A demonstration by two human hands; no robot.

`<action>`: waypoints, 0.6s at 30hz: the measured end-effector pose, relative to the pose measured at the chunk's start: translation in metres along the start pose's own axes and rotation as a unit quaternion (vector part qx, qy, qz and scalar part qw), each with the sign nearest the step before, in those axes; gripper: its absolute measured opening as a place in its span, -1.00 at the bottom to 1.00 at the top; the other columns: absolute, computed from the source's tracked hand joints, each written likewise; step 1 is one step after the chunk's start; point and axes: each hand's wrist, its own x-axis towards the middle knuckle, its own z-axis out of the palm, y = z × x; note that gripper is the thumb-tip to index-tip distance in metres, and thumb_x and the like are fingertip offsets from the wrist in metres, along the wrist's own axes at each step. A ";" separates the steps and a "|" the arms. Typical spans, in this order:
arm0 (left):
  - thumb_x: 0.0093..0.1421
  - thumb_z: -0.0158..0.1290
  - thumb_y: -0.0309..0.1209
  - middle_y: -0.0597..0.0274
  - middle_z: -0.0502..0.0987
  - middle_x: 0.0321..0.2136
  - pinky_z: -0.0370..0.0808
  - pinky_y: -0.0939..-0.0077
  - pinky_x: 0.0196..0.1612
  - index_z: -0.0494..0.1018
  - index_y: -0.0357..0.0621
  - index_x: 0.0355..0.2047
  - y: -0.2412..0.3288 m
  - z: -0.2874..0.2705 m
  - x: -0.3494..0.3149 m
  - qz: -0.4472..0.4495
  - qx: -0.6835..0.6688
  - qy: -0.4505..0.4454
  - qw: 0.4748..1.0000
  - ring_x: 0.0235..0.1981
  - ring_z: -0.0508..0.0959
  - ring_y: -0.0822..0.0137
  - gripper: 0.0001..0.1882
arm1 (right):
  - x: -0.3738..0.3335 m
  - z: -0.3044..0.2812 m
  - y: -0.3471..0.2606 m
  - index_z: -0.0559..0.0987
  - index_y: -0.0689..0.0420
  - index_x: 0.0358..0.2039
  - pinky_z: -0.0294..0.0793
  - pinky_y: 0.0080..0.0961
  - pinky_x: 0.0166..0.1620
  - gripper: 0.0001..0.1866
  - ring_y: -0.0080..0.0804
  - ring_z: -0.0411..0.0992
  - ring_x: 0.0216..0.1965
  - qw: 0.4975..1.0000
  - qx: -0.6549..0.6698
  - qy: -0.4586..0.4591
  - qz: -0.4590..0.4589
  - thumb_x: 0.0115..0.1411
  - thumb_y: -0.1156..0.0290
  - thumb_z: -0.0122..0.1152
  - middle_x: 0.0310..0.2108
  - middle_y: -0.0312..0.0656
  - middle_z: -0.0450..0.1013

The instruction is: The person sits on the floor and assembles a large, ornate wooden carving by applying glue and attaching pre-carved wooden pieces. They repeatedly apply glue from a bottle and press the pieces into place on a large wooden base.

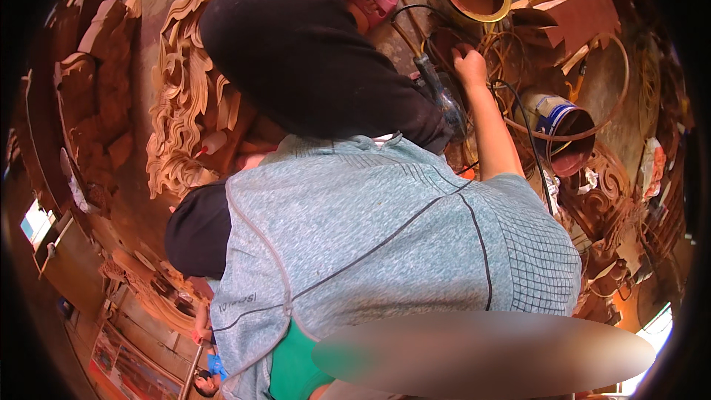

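My bare right arm reaches forward from a grey-blue sleeve. At its end my right hand (pixel 470 67) has its fingers bent together at a dark spot among cables and thin rods. What they hold, if anything, is hidden. Just left of the wrist lies a dark, shiny, long-bodied tool (pixel 442 96) with a black cable. A round tin (pixel 506 1) with a gold rim and brown inside stands just beyond the hand. My left hand is out of sight behind my torso and leg.
A large carved wood panel (pixel 174 96) lies left of my black-trousered knee, with a white red-tipped bottle (pixel 213 143) on it. A blue-and-white tin (pixel 559 115) lies tipped at right, near a brown hose (pixel 626 67) and wood pieces. Another person (pixel 212 374) is at lower left.
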 end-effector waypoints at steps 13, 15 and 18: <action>0.39 -0.27 0.02 0.16 0.60 -0.26 0.52 0.33 -0.13 0.45 -0.23 -0.10 -0.073 -0.058 -0.043 -0.056 -0.257 0.032 0.964 -0.27 0.59 0.24 -0.46 | 0.030 0.022 0.012 0.61 0.16 -0.08 0.46 -0.30 -0.04 -0.59 -0.05 0.53 -0.10 0.997 0.012 -0.002 -0.076 0.08 0.23 0.30 -0.15 0.01 0.57; 0.39 -0.28 0.03 0.15 0.60 -0.26 0.53 0.32 -0.13 0.45 -0.23 -0.09 -0.094 -0.063 -0.049 -0.057 -0.330 0.005 0.942 -0.28 0.60 0.24 -0.45 | 0.018 0.001 0.012 0.55 0.21 -0.13 0.45 -0.26 -0.08 -0.61 0.01 0.51 -0.15 0.992 0.011 0.001 -0.126 0.09 0.24 0.30 -0.21 0.05 0.55; 0.40 -0.29 0.04 0.15 0.60 -0.26 0.53 0.31 -0.13 0.45 -0.23 -0.09 -0.112 -0.057 -0.045 -0.033 -0.432 -0.133 0.891 -0.28 0.60 0.23 -0.44 | 0.015 -0.038 -0.004 0.48 0.25 -0.16 0.46 -0.37 -0.11 -0.67 -0.27 0.48 -0.26 0.985 0.068 0.010 -0.161 0.13 0.36 0.31 -0.28 -0.07 0.50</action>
